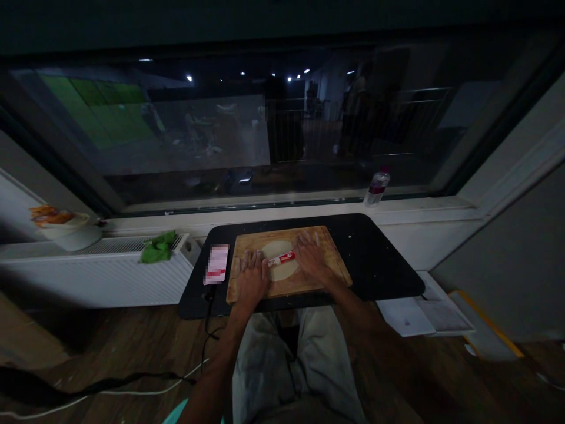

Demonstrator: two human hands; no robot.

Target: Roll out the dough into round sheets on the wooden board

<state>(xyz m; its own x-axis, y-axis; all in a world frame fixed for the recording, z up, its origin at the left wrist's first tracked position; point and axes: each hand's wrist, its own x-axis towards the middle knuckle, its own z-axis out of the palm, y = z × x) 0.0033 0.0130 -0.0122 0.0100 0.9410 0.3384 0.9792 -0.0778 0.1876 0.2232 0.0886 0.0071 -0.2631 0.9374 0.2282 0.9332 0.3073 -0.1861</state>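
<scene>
A round, flat sheet of pale dough (278, 274) lies on a wooden cutting board (326, 240). Across the dough rests a short roller (281, 258) with a red and white printed wrap; its exact kind is unclear. My left hand (252, 277) lies palm down at the roller's left end, fingers stretched forward and apart. At the other end my right hand (310, 253) also lies palm down, its fingers extended and dusted pale. Both ends of the roller are hidden by my hands, which do not appear wrapped round it.
The board sits on a black tabletop (379, 265). A blurred pink phone-shaped item (217, 264) lies left of it. A plastic bottle (378, 186) stands on the windowsill. On the radiator (128, 277) are a green cloth (159, 247) and a white bowl (73, 232). Cables (132, 388) cross the floor.
</scene>
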